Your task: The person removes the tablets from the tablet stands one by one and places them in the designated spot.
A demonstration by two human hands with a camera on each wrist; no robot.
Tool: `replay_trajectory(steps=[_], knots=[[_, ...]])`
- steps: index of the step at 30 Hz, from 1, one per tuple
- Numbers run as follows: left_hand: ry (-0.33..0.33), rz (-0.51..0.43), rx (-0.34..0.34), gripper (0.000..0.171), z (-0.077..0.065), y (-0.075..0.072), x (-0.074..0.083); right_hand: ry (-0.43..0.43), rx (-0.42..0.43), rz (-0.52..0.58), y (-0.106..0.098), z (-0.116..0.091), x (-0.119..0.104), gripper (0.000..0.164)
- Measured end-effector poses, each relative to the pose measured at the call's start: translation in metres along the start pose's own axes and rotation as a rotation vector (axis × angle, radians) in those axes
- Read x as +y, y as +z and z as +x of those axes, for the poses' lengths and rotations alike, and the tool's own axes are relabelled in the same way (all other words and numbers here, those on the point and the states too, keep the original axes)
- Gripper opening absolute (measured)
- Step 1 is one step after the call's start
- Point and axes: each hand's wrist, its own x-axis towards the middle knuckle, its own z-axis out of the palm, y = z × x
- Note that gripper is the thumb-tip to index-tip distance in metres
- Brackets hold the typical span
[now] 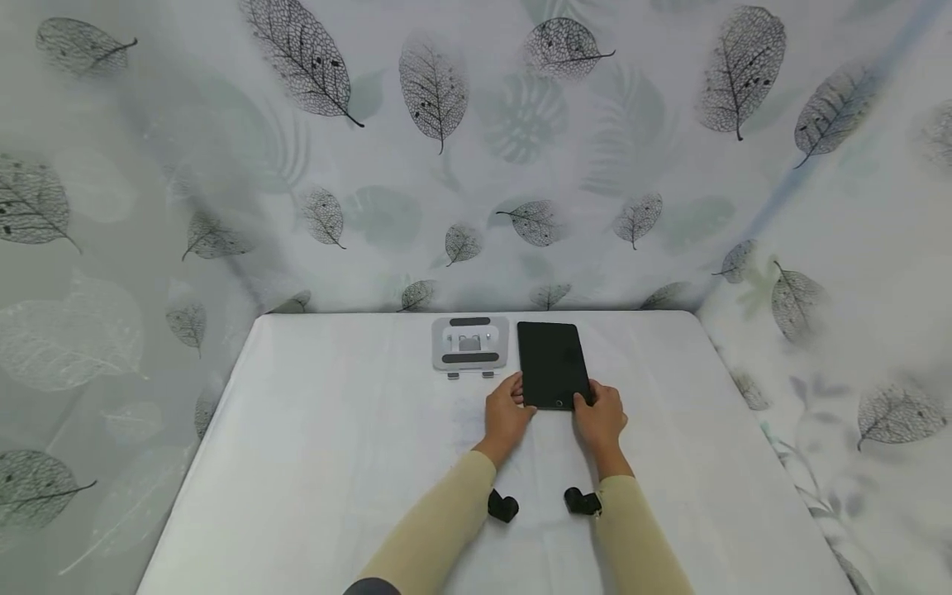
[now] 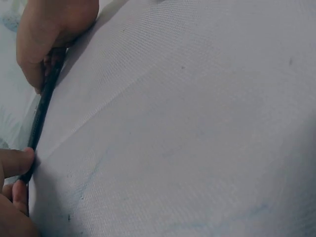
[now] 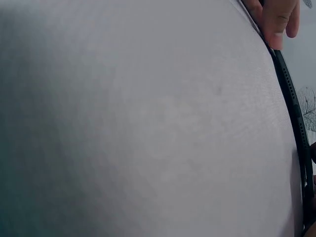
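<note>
A black tablet (image 1: 553, 364) with a round button near its front edge lies between both hands. My left hand (image 1: 509, 415) holds its front left corner, thumb on top and fingers at the side. At the front right corner my right hand (image 1: 599, 416) grips it, thumb over the face. In the left wrist view the tablet (image 2: 43, 111) shows as a thin dark edge, pinched between thumb and fingers. Speaker holes line that tablet edge (image 3: 291, 101) in the right wrist view. Left of the tablet sits a grey folding stand (image 1: 470, 342) with dark pads.
A white cloth covers the table (image 1: 335, 463). Leaf-patterned curtains (image 1: 476, 165) rise behind the back edge and along both sides. Black wrist mounts (image 1: 502, 506) sit at the sleeve cuffs, above the tabletop.
</note>
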Motion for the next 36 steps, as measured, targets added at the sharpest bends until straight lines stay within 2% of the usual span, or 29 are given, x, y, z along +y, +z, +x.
replay_trajectory(steps=[6, 10, 14, 18, 22, 24, 26, 28, 29, 32, 34, 36], knots=[[-0.008, 0.121, 0.048, 0.065, -0.001, -0.001, -0.005, 0.005, -0.005, -0.065, 0.007, -0.003, -0.007, 0.048], [0.010, 0.080, 0.074, 0.064, 0.002, -0.003, -0.006, -0.005, 0.006, -0.087, 0.010, -0.002, -0.009, 0.049], [-0.006, 0.029, 0.069, 0.063, 0.002, -0.009, -0.004, -0.016, 0.008, -0.086, 0.013, -0.002, -0.011, 0.048], [-0.020, -0.013, 0.014, 0.058, 0.000, -0.013, -0.008, 0.004, -0.003, -0.058, 0.014, -0.004, -0.011, 0.048], [-0.082, -0.110, -0.087, 0.058, 0.002, -0.018, -0.007, 0.032, -0.022, 0.013, 0.013, -0.004, -0.010, 0.047], [-0.140, -0.161, -0.140, 0.059, 0.004, -0.023, -0.003, 0.046, -0.021, 0.085, 0.012, -0.003, -0.009, 0.047], [-0.163, -0.165, -0.176, 0.060, 0.007, -0.028, 0.002, 0.071, -0.016, 0.185, 0.010, -0.003, -0.006, 0.046], [-0.157, -0.112, -0.184, 0.060, 0.010, -0.034, 0.006, 0.096, 0.000, 0.312, 0.005, -0.003, -0.004, 0.046], [-0.140, -0.069, -0.180, 0.059, 0.012, -0.038, 0.008, 0.110, 0.008, 0.371, 0.002, -0.004, -0.005, 0.046], [0.009, 0.086, -0.146, 0.058, 0.021, -0.053, 0.016, 0.111, 0.036, 0.514, -0.007, -0.004, -0.012, 0.046], [0.121, 0.205, -0.124, 0.057, 0.028, -0.068, 0.022, 0.071, 0.051, 0.555, -0.014, -0.004, -0.025, 0.046], [0.228, 0.324, -0.109, 0.057, 0.034, -0.084, 0.030, -0.015, 0.056, 0.548, -0.019, -0.003, -0.039, 0.047]])
